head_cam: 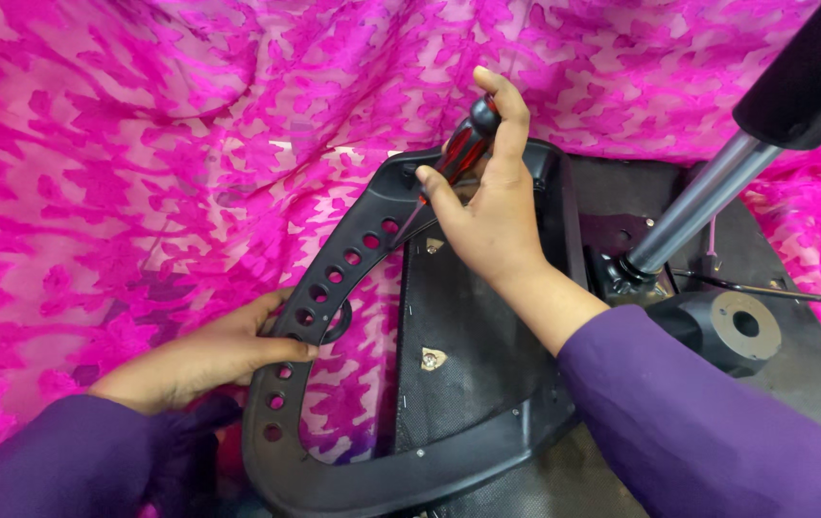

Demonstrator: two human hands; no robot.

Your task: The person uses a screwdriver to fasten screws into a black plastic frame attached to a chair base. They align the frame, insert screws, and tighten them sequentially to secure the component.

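Two hands on this one: the right hand [492, 216] is wrapped tight around a red-and-black striped screwdriver [458, 149] at upper centre, tip angled down into the top corner of the curved black plastic armrest frame with round holes [334, 278]. The left hand [214, 355], lower left, pinches that frame's perforated edge to steady it. I'd keep the driver straight in line with the screw and press firmly so it doesn't slip. Can't actually see the tip or screw, since the fingers cover them. Pink patterned cloth [123, 173] lies underneath.
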